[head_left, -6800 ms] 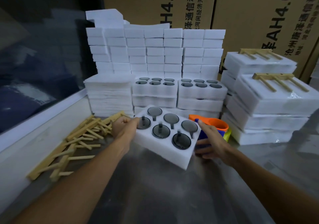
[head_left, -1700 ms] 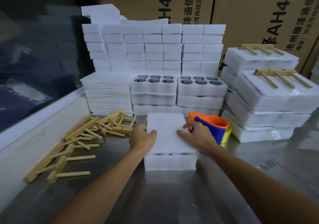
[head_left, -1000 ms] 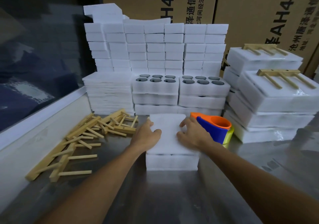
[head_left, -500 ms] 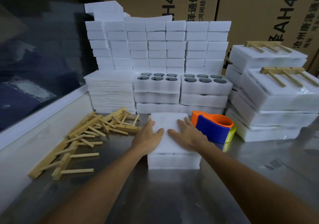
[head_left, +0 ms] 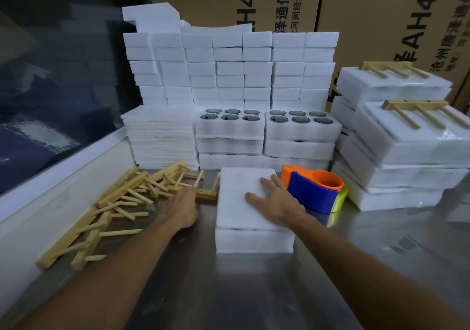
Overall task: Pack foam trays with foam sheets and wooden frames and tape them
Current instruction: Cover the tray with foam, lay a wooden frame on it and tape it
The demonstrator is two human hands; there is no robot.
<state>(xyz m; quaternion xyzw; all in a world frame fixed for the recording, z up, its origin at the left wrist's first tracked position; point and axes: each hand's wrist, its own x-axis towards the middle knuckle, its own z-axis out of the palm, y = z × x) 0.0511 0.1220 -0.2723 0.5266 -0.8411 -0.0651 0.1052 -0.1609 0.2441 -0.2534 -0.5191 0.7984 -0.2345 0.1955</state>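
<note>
Foam tray (head_left: 254, 240) sits mid-table under a foam sheet (head_left: 239, 202), pressed flat by the right hand (head_left: 277, 200). Left hand (head_left: 181, 207), blurred, grip unclear, reaches the wooden frames (head_left: 122, 202); next, probably lay one on top.

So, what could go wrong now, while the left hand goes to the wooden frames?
1. The foam sheet is loose on the foam tray; only the flat right hand keeps it there, so it may slide.
2. The wooden frames lie tangled, so the left hand may drag several.
3. The tape dispenser sits close beside the tray and may be bumped.
</note>
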